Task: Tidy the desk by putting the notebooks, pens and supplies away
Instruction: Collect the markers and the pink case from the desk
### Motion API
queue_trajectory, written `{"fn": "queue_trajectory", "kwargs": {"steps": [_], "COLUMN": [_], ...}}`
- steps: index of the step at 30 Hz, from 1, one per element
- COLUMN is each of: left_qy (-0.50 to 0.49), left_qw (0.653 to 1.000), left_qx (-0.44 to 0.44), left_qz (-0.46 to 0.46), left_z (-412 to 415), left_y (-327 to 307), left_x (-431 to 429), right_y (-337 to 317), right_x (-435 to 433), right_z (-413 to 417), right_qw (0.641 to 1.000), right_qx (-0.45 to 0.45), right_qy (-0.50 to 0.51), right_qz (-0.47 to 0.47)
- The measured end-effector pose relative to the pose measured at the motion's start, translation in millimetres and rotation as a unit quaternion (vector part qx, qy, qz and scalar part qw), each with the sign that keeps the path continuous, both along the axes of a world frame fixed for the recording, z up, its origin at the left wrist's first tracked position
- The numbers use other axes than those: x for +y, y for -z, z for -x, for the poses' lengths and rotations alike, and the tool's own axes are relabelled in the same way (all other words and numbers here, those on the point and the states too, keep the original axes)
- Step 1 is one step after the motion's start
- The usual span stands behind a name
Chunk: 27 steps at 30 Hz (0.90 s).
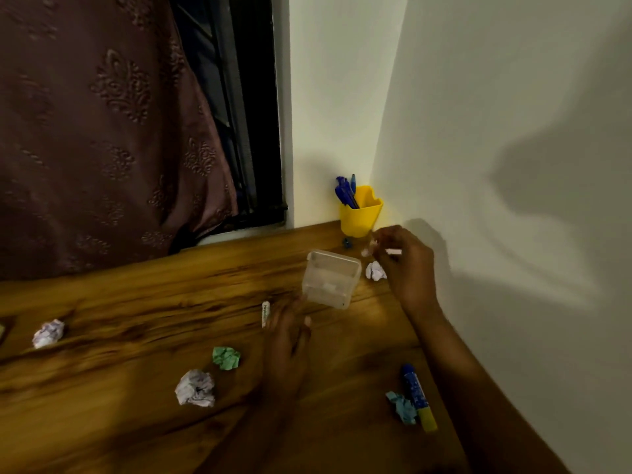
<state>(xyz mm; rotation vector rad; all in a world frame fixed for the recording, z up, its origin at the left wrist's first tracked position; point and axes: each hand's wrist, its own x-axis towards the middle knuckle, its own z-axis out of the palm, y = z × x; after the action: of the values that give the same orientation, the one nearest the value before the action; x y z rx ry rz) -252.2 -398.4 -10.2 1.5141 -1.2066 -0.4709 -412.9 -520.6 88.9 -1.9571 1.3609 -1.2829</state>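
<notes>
Trouble, we judged, lay mostly with the right hand (403, 265), which pinched a small pale piece (393, 251) in curled fingertips just beside the clear tub (331, 278), near the yellow holder (360, 213) of blue pens (346, 193). What the piece was, we could not tell. The left hand (290, 340) was blurred, its fingers loose and gripping nothing, close to the tub's near wall; we could not confirm contact. Unsteadied, the light tub could skid or tip if the drop clipped its rim, and the piece might bounce away among the crumpled papers (195, 388). The forearm could also sweep the glue stick (415, 391) rolling.
</notes>
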Motion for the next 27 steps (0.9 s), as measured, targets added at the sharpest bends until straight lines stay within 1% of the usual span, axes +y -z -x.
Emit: {"fn": "queue_trajectory", "kwargs": {"steps": [1, 2, 3, 4, 5, 6, 7, 8, 9, 10, 12, 13, 15, 16, 18, 20, 21, 24, 27], "left_qy": [-0.005, -0.012, -0.012, -0.003, 0.005, 0.013, 0.017, 0.011, -0.006, -0.025, -0.059, -0.075, -0.106, -0.116, -0.119, -0.112, -0.112, -0.111, -0.093], "left_qw": [0.989, 0.958, 0.91, 0.85, 0.785, 0.727, 0.688, 0.663, 0.651, 0.649, 0.641, 0.639, 0.645, 0.648, 0.65, 0.647, 0.645, 0.638, 0.634], "left_qx": [0.147, 0.288, 0.414, 0.527, 0.619, 0.685, 0.725, 0.748, 0.758, 0.76, 0.764, 0.765, 0.756, 0.751, 0.75, 0.753, 0.755, 0.761, 0.767], "left_qz": [0.005, 0.009, 0.003, -0.014, -0.034, -0.045, -0.038, -0.026, -0.023, -0.027, -0.041, -0.04, -0.039, -0.043, -0.046, -0.047, -0.044, -0.028, -0.015], "left_z": [6, 11, 14, 16, 15, 12, 8, 2, -4, -10, -23, -29, -40, -46, -60, -70, -75, -88, -100], "left_y": [-9, -21, -30, -36, -41, -44, -44, -41, -38, -37, -38, -39, -43, -46, -48, -50, -50, -48, -46], "left_x": [5, 10, 14, 16, 20, 25, 30, 36, 40, 46, 61, 69, 87, 96, 114, 130, 137, 160, 184], "right_y": [3, 9, 18, 29, 40, 51, 60, 66, 69, 68, 63, 57, 51, 50, 60, 71, 76, 85, 80], "right_x": [29, 56, 79, 98, 115, 127, 138, 146, 153, 160, 169, 170, 156, 145, 120, 102, 96, 88, 99], "right_z": [-6, -15, -25, -34, -44, -53, -61, -67, -72, -76, -79, -81, -88, -95, -115, -136, -145, -162, -162], "right_qw": [0.998, 0.994, 0.991, 0.99, 0.99, 0.989, 0.988, 0.986, 0.983, 0.981, 0.982, 0.986, 0.991, 0.989, 0.98, 0.966, 0.963, 0.959, 0.96], "right_qx": [-0.042, -0.066, -0.074, -0.069, -0.057, -0.039, -0.019, 0.003, 0.021, 0.034, 0.023, 0.008, -0.02, -0.01, 0.063, 0.136, 0.155, 0.196, 0.188], "right_qy": [-0.021, -0.045, -0.07, -0.095, -0.116, -0.134, -0.151, -0.162, -0.174, -0.185, -0.185, -0.163, -0.105, -0.087, -0.079, -0.071, -0.064, -0.037, -0.005], "right_qz": [-0.035, -0.071, -0.087, -0.078, -0.058, -0.04, -0.039, -0.043, -0.047, -0.045, -0.023, -0.028, -0.084, -0.117, -0.17, -0.207, -0.21, -0.203, -0.205]}}
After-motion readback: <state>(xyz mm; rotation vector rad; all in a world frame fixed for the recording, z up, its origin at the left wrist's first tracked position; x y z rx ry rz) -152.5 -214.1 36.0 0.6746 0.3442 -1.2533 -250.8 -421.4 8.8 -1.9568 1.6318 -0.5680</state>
